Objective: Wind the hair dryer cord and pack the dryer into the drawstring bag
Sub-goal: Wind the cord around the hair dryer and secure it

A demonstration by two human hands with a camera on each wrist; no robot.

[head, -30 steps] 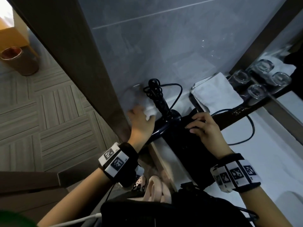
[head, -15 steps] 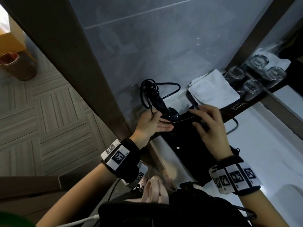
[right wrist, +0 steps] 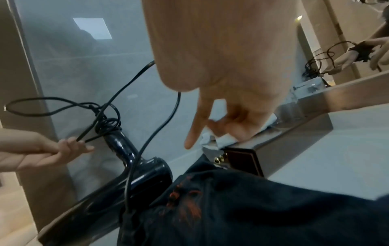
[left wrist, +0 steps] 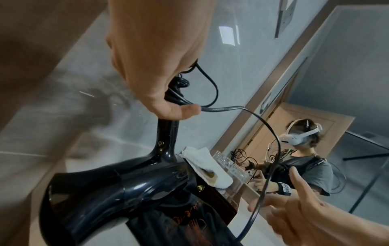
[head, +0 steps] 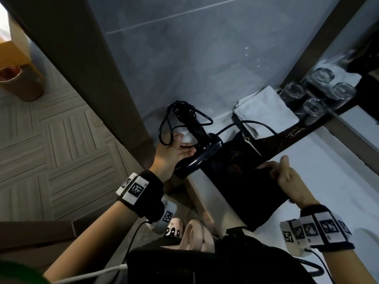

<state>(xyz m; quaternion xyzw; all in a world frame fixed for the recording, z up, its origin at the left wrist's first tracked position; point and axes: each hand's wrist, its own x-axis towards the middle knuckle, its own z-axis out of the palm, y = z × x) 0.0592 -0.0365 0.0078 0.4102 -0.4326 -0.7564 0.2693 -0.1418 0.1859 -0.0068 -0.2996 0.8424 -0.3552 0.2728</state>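
A glossy black hair dryer (head: 202, 155) lies on the white counter (head: 338, 181) with its handle pointing at the wall. Its nose is at the mouth of the black drawstring bag (head: 246, 193). The cord (head: 182, 111) is bunched round the handle's end, and a long loop (left wrist: 271, 133) arcs right and down to the bag. My left hand (head: 176, 149) pinches cord strands beside the handle (left wrist: 166, 141). My right hand (head: 284, 177) rests over the bag (right wrist: 252, 208), index finger (right wrist: 195, 128) straight and the others loosely curled, with nothing seen in them.
A folded white towel (head: 264, 111) and upturned glasses (head: 313, 107) sit on a dark wooden tray (head: 291, 133) below a mirror. The grey wall is close behind the dryer. A door frame (head: 92, 78) and the counter's edge are just left of it.
My left hand left the dryer's body and took hold of the cord, drawing a loop out to the left. My right hand drew back to the right along the bag.
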